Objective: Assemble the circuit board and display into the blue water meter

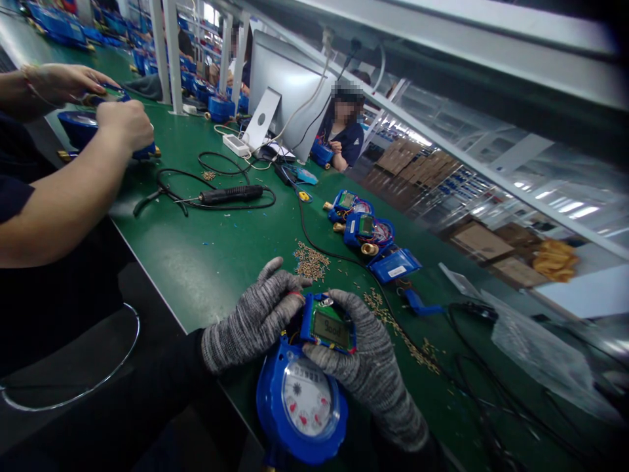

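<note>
A blue water meter (301,400) with a round white dial sits at the near edge of the green bench (206,255). On its top is a blue module with a small LCD screen (328,326). My left hand (253,321), in a grey knit glove, grips the module's left side, thumb raised. The gloved fingers of my right hand (366,360) close on the module's right side and lower edge.
A pile of small brass screws (310,262) lies just beyond my hands. Further right are several blue meters (366,229) and a blue cover (394,264). An electric screwdriver (230,194) with cables lies at centre left. A co-worker's bare hands (122,121) hold another meter.
</note>
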The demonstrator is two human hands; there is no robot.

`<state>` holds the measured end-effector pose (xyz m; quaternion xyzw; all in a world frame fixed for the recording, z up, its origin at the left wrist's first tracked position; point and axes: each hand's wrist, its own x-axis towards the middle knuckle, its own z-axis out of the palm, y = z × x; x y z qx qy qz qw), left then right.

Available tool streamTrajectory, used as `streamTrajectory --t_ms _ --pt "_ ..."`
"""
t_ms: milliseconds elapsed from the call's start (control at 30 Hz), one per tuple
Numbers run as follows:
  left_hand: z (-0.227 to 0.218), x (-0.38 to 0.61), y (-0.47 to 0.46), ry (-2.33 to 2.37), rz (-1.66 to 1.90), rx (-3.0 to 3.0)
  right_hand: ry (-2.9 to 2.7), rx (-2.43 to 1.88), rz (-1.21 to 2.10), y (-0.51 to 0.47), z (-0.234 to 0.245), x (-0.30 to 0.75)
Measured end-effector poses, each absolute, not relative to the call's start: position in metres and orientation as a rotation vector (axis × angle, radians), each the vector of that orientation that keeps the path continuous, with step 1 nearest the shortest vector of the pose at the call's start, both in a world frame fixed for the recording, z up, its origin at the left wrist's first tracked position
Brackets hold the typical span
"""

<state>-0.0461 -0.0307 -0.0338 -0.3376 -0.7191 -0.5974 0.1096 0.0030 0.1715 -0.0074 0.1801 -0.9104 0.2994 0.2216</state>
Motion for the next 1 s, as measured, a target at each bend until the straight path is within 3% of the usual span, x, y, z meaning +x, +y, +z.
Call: streamTrajectory --t_ms 233,467,667,867,1000 --pt "-0.029 -0.057 -0.038 -2.149 -1.765 -1.041 -2.483 0.522 0.822 0.17 -0.003 0.003" --pt "-0.028 -0.063 -0.049 -2.129 -1.406 -0.923 -2.581 0.444 0.928 0.17 0.0 0.002" --pt "-0.027 -0.056 -0.056 -2.165 -1.763 -0.981 -2.592 0.417 1.083 0.171 0.0 0.0" --pt "-0.024 -0.021 -0.052 -2.226 -1.12 -0.912 -2.54 0.446 1.139 0.17 -0.001 0.0" --pt "-0.032 0.006 -0.05 -2.279 -0.939 -0.984 -2.512 0.452 1.175 0.171 -0.002 0.001"
